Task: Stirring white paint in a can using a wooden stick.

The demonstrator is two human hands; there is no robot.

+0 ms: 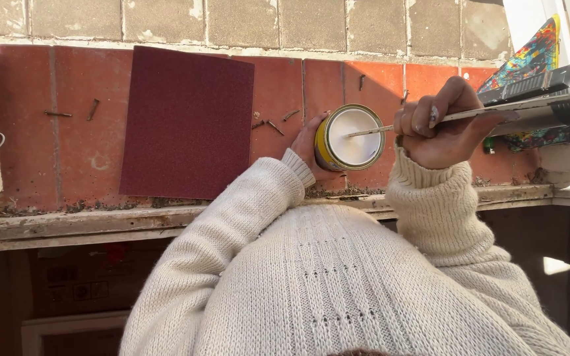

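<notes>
An open yellow can of white paint (349, 138) stands on the red tiled ledge (74, 145). My left hand (309, 145) wraps around the can's left side and steadies it. My right hand (444, 123) grips a thin stick (369, 130) whose tip dips into the white paint. Both arms are in a cream knitted sweater.
A dark red sheet of sandpaper (187, 122) lies on the ledge left of the can. Several loose nails (74, 112) are scattered on the tiles. A metal caulking gun (549, 89) and a colourful cloth (536, 56) lie at the right. A grey block wall (265, 23) runs behind.
</notes>
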